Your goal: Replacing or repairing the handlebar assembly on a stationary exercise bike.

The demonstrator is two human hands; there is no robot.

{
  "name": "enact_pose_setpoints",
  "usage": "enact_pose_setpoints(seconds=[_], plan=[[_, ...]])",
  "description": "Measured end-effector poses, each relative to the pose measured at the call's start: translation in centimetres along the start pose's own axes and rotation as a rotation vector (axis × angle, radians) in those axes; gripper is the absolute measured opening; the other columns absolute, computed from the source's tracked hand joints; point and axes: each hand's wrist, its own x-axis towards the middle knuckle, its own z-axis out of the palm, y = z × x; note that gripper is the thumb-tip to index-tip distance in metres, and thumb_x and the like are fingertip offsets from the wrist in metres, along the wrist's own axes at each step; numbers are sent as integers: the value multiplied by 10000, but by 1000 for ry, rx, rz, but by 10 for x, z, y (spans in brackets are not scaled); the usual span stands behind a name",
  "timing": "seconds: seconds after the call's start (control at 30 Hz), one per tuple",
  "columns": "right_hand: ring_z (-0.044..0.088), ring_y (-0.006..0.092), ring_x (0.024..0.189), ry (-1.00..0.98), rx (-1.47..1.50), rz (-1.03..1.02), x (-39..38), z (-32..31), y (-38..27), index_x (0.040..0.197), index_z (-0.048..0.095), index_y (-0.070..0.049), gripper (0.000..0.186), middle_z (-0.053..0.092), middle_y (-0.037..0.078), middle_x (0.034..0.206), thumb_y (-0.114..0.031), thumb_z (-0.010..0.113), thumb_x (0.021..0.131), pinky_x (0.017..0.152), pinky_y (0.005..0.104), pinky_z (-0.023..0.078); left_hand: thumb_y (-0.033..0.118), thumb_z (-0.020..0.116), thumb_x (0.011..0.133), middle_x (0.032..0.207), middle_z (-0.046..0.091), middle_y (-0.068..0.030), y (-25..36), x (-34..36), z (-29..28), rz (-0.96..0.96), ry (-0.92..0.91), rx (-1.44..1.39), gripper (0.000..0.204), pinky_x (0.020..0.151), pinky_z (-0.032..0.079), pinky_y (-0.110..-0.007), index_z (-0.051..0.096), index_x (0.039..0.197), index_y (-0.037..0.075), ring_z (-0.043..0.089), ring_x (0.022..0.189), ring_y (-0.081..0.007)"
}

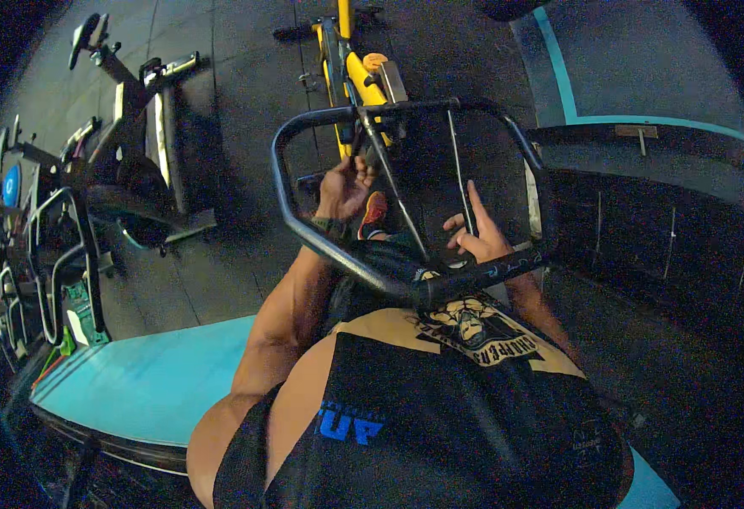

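Observation:
A black tubular handlebar loop [284,188], roughly hexagonal, stands in front of my torso. Two thin rods cross its opening, a left rod [396,188] and a right rod [458,165]. My left hand [345,188], with a dark band at the wrist, is seen through the loop on its left side. Its fingers are curled, and what they hold, if anything, is hard to make out against the dark parts behind. My right hand [484,236] is beside the lower end of the right rod, index finger stretched out and the others loosely bent apart.
Beyond the loop stands a yellow and black exercise machine [363,76]. Several black exercise bikes [122,153] line the left. Light-blue padding [151,373] lies behind my left arm. A red shoe [374,212] is on the dark tiled floor; a dark ledge [643,170] runs along the right.

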Motion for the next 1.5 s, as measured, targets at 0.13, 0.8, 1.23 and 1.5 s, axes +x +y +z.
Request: enact_pose_setpoints(seconds=[0.13, 0.8, 1.23, 1.5], plan=[[607, 189, 771, -3, -20, 6, 2, -2, 2, 1463, -94, -125, 849, 562, 191, 1045, -33, 430, 801, 685, 317, 495, 289, 410, 973, 741, 546, -42, -13, -26, 18, -34, -33, -105, 301, 718, 483, -307, 500, 803, 57, 543, 702, -187], [612, 205, 773, -25, -49, -10, 2, -10, 3, 1463, -93, -142, 872, 577, 190, 1022, -60, 438, 777, 674, 317, 495, 196, 511, 943, 949, 618, -76, -4, -5, 29, 686, 18, 1083, 395, 696, 470, -254, 465, 1268, -24, 558, 773, -99], [595, 185, 772, -13, -14, 20, -3, -5, 0, 1464, -88, -126, 886, 571, 189, 1032, -62, 455, 767, 683, 307, 485, 152, 520, 863, 1019, 553, -136, -12, 23, 49, 513, 121, 461, 242, 873, 412, -328, 540, 1027, -26, 536, 924, -243], [587, 182, 747, 8, 28, 36, -8, 1, -8, 1462, -95, -116, 888, 562, 200, 1028, -47, 433, 751, 673, 301, 480, 342, 502, 900, 997, 508, -169, -23, 39, 23, 1015, 206, 1281, 437, 859, 371, -341, 470, 1126, -32, 483, 904, -291]])
